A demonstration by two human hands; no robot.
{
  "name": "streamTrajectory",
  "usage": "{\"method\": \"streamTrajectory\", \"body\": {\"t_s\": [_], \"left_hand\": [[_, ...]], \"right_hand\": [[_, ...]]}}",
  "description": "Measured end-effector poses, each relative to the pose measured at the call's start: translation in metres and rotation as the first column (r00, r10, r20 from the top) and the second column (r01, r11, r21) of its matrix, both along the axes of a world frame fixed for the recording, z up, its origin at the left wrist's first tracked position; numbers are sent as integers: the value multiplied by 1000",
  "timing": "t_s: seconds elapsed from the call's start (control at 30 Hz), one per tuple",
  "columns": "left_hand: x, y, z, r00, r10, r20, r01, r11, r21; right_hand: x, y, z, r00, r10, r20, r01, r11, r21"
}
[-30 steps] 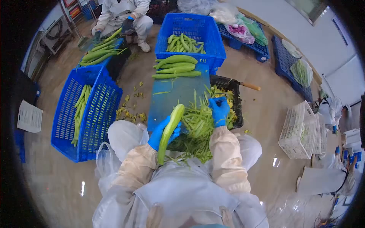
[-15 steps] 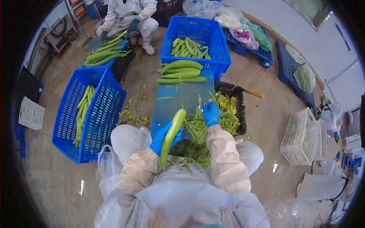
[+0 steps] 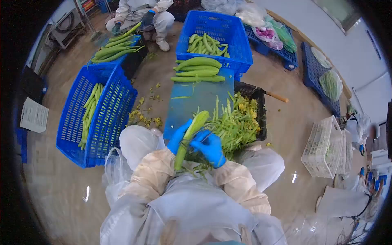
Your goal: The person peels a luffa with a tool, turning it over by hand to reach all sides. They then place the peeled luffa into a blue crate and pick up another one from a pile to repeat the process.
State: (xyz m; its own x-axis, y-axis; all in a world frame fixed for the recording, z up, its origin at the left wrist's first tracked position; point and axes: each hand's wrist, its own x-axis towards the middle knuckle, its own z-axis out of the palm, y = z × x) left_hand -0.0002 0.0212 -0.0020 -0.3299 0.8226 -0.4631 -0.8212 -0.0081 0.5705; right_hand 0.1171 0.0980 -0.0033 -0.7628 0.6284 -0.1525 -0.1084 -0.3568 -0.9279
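My left hand [image 3: 176,138], in a blue glove, is wrapped round a long green gourd [image 3: 197,122] held tilted over my lap. Pale flesh shows on its upper part. Close against the gourd's right side, my gloved right hand [image 3: 210,148] is closed with a thin dark tool partly showing, whose kind I cannot make out. Green peelings [image 3: 230,130] lie heaped just beyond the right hand. Ahead, several whole gourds [image 3: 199,72] rest side by side on the far end of a blue board [image 3: 179,107].
A blue crate [image 3: 185,55] with gourds stands beyond the board; another blue crate [image 3: 109,118] is at left. A black crate [image 3: 262,118] of peelings has a wooden-handled tool [image 3: 277,97] at its rim. A co-worker [image 3: 141,16] sits at far left. White crates [image 3: 322,149] stand right.
My right hand has moved from the peelings back to the gourd in my left hand. The peelings now lie spread between the board and the black crate.
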Motion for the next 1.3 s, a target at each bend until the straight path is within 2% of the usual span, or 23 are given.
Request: {"method": "streamTrajectory", "body": {"t_s": [0.07, 0.1, 0.17, 0.2, 0.3, 0.37, 0.43, 0.47, 0.5, 0.53, 0.57, 0.67, 0.73, 0.77, 0.83, 0.87, 0.93, 0.97, 1.03, 1.1, 1.17, 1.23, 1.3], "left_hand": [[0, -5, -2, 986, -102, 132, 89, 991, 102], [4, -5, -3, 986, -99, 132, 87, 991, 100], [15, -2, -13, 983, -6, 181, 9, 1000, -14], [6, -7, -35, 969, -216, 116, 207, 974, 88], [16, -7, -13, 957, -254, 138, 227, 956, 186], [17, -8, -11, 961, -268, 61, 257, 955, 151], [16, -9, -5, 955, -296, 4, 289, 936, 201], [17, -9, 0, 955, -297, 4, 290, 936, 202], [18, -8, 7, 981, -192, -8, 191, 973, 131], [17, -7, 11, 996, -85, -28, 86, 994, 61], [13, -6, 5, 996, -83, -27, 84, 995, 60], [5, 1, -9, 983, -162, -81, 172, 977, 123], [16, 13, 1, 964, 51, -262, 1, 981, 195], [16, 13, 1, 963, 49, -264, 3, 981, 195], [13, 7, 0, 958, -55, -282, 115, 973, 201], [10, 1, 0, 958, -54, -282, 113, 973, 199], [7, -10, 3, 949, -233, -211, 273, 944, 186], [7, -10, 8, 948, -236, -216, 277, 943, 186], [9, -8, 14, 947, -199, -252, 245, 955, 168], [6, -1, 1, 936, -194, -294, 248, 956, 158], [7, 5, 0, 920, -202, -335, 263, 954, 146], [11, 1, 12, 924, -240, -296, 290, 947, 137], [10, -8, 6, 926, -278, -254, 333, 920, 205]], "right_hand": [[-2, -6, -12, 999, 51, -1, -51, 996, 66], [-2, -1, -11, 999, 53, -3, -53, 997, 64], [-1, 23, -6, 995, -95, 7, 93, 990, 107], [0, 33, -7, 995, -95, 6, 94, 990, 104], [3, 70, -21, 984, -180, -19, 180, 981, 73], [7, 92, -38, 972, -231, -46, 213, 946, -246], [18, 105, -58, 962, -272, -16, 260, 934, -244], [23, 108, -67, 952, -306, 20, 301, 922, -241], [25, 106, -62, 953, -302, 21, 298, 924, -240], [27, 101, -47, 941, -333, -60, 310, 919, -242], [29, 94, -32, 920, -366, -141, 325, 913, -247], [26, 49, 6, 971, -205, -122, 211, 977, 39], [21, 14, 14, 1000, 9, 25, -14, 978, 208], [21, 15, 13, 1000, 7, 24, -12, 978, 208], [16, 20, 7, 995, -90, 42, 71, 940, 333], [19, 43, -12, 980, -179, -91, 195, 955, 222], [24, 91, -8, 899, -423, -115, 438, 872, 217], [29, 95, -6, 897, -425, -120, 442, 871, 217], [30, 95, 13, 915, -396, -79, 404, 896, 185], [25, 57, 21, 948, -293, -121, 306, 947, 102], [22, 29, 20, 997, 14, -78, 3, 977, 212], [19, 63, 3, 997, -46, -55, 56, 981, 185], [22, 112, -11, 910, -413, -43, 415, 907, 77]]}}
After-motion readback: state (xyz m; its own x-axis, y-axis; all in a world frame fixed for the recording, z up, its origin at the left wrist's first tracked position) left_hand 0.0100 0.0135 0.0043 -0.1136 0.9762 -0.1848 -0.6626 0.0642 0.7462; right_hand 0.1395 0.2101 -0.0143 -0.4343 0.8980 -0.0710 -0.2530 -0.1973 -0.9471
